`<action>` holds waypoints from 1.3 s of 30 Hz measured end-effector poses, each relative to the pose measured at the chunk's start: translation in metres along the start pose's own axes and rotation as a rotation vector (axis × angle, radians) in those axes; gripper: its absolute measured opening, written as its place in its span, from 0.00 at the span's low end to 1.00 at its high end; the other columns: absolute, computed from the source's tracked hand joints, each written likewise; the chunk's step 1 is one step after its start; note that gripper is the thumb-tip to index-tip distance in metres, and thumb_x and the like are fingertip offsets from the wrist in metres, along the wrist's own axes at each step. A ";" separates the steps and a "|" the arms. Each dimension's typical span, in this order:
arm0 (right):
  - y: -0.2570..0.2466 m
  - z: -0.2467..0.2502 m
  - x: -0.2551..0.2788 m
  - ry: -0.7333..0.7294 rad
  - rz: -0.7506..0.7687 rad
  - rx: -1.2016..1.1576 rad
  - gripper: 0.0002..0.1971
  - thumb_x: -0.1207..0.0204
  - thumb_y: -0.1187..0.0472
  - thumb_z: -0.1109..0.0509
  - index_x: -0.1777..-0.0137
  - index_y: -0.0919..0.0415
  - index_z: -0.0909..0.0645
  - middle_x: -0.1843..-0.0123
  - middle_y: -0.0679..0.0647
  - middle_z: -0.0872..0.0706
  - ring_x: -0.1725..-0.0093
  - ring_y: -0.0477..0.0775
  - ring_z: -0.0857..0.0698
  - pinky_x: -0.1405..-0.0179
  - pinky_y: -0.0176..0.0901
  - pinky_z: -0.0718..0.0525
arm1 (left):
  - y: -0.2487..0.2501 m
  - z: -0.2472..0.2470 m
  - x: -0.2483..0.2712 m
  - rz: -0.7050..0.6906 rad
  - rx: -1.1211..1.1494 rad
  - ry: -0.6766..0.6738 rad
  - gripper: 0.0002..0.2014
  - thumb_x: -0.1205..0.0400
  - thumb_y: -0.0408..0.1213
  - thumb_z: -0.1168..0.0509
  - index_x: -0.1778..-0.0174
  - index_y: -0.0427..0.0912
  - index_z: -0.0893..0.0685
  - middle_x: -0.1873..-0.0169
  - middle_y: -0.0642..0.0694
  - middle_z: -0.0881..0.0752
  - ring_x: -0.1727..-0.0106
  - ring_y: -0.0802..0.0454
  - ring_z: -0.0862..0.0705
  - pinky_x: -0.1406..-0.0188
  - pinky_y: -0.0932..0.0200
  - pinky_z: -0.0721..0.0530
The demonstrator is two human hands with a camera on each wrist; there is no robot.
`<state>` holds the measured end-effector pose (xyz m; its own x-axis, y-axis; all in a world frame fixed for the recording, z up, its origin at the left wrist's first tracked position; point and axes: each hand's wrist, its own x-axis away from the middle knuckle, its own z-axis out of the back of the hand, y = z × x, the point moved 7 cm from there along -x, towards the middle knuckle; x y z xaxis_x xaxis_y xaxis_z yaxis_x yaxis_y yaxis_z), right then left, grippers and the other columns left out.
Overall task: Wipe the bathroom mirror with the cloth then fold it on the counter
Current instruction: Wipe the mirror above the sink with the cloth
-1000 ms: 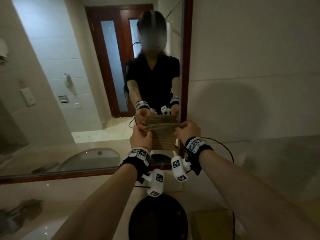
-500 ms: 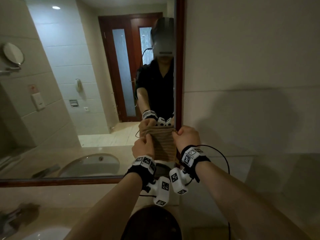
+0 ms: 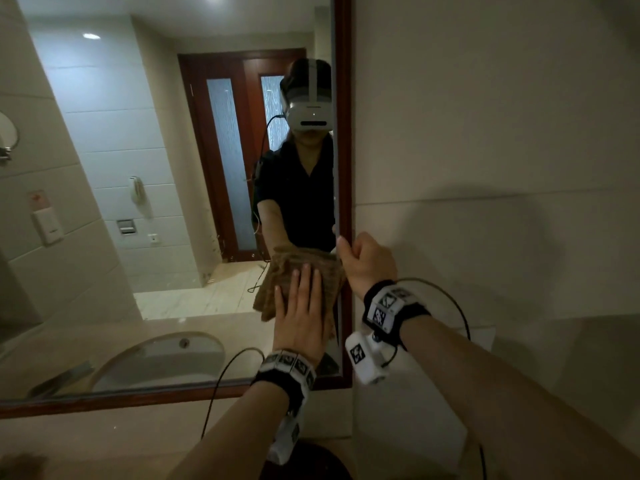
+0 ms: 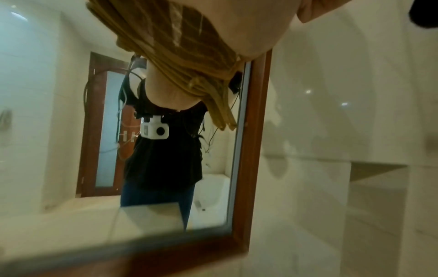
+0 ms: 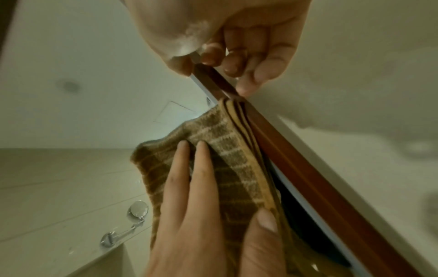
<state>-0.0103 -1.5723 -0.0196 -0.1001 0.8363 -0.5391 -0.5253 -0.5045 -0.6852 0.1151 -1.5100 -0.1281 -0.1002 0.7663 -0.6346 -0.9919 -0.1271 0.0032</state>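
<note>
Against the lower right corner of the bathroom mirror we pressed the folded brown striped cloth flat with our left hand, the fingers straight and laid side by side over the fabric, the thumb along its right edge. From the right wrist view we could see the cloth's layered folds stacked right beside the reddish wooden mirror frame, touching the glass. Our right hand sat just above and to the right of the cloth, its fingers curled and its fingertips touching the frame's edge; we could not tell whether it truly gripped the frame, and it held no part of the cloth. Both wrists wore black bands with white marked camera units. Below the mirror ran the beige stone counter. Mirrored in the glass we saw a sink basin, a wooden door with frosted panes, and tiled walls.
</note>
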 end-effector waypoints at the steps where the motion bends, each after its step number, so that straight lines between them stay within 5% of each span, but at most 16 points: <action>1: -0.011 0.007 -0.010 0.028 0.046 0.029 0.21 0.18 0.43 0.41 0.65 0.57 0.32 0.70 0.51 0.24 0.69 0.54 0.24 0.70 0.43 0.30 | 0.001 0.008 -0.013 0.011 0.003 0.025 0.37 0.17 0.51 0.49 0.15 0.42 0.56 0.16 0.44 0.63 0.15 0.45 0.57 0.20 0.37 0.56; 6: -0.046 0.026 -0.045 -0.068 0.172 0.338 0.21 0.14 0.45 0.52 0.48 0.59 0.24 0.56 0.59 0.16 0.62 0.58 0.22 0.66 0.44 0.29 | -0.002 0.076 -0.091 -0.008 -0.042 0.219 0.37 0.15 0.53 0.50 0.15 0.43 0.57 0.16 0.45 0.61 0.15 0.46 0.58 0.18 0.36 0.59; 9: -0.039 0.021 -0.043 -0.132 0.181 0.405 0.20 0.13 0.50 0.52 0.46 0.61 0.22 0.50 0.60 0.14 0.58 0.59 0.19 0.65 0.43 0.30 | -0.001 0.084 -0.103 -0.072 -0.083 0.219 0.35 0.14 0.54 0.53 0.15 0.44 0.58 0.15 0.44 0.60 0.15 0.44 0.59 0.19 0.34 0.59; 16: -0.038 0.018 -0.040 -0.039 0.204 0.411 0.25 0.13 0.44 0.55 0.49 0.61 0.22 0.52 0.63 0.13 0.53 0.66 0.16 0.63 0.47 0.28 | -0.003 -0.014 -0.012 -0.266 -0.137 -0.036 0.37 0.17 0.55 0.45 0.15 0.47 0.52 0.15 0.48 0.53 0.15 0.47 0.51 0.19 0.33 0.53; 19: -0.037 0.018 -0.040 -0.034 0.190 0.414 0.26 0.13 0.44 0.56 0.48 0.61 0.23 0.52 0.63 0.13 0.54 0.66 0.16 0.64 0.46 0.29 | -0.003 -0.017 -0.003 -0.266 -0.124 -0.070 0.36 0.17 0.54 0.45 0.15 0.48 0.49 0.15 0.50 0.50 0.15 0.48 0.46 0.19 0.35 0.50; 30: -0.035 0.015 -0.041 -0.080 0.140 0.448 0.26 0.14 0.43 0.57 0.45 0.59 0.22 0.50 0.62 0.13 0.53 0.64 0.15 0.62 0.47 0.25 | -0.018 0.115 -0.123 -0.155 -0.160 0.247 0.35 0.15 0.57 0.53 0.14 0.47 0.54 0.15 0.46 0.56 0.14 0.47 0.56 0.19 0.35 0.56; 35: -0.036 0.018 -0.038 -0.075 0.126 0.463 0.25 0.13 0.44 0.56 0.43 0.59 0.21 0.49 0.61 0.13 0.51 0.64 0.15 0.62 0.46 0.28 | -0.017 0.040 -0.056 -0.262 -0.162 0.065 0.35 0.16 0.56 0.50 0.15 0.49 0.53 0.15 0.48 0.57 0.15 0.46 0.51 0.19 0.34 0.56; 39: -0.037 0.017 -0.038 -0.052 0.150 0.478 0.27 0.13 0.43 0.57 0.45 0.60 0.21 0.51 0.62 0.13 0.53 0.64 0.16 0.65 0.45 0.30 | -0.018 -0.012 0.006 -0.344 -0.173 -0.137 0.35 0.19 0.56 0.47 0.15 0.52 0.47 0.16 0.52 0.46 0.17 0.49 0.39 0.19 0.38 0.59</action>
<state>-0.0016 -1.5820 0.0343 -0.2398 0.7778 -0.5810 -0.8290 -0.4755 -0.2943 0.1337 -1.5108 -0.1409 0.2143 0.8578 -0.4671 -0.9428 0.0566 -0.3286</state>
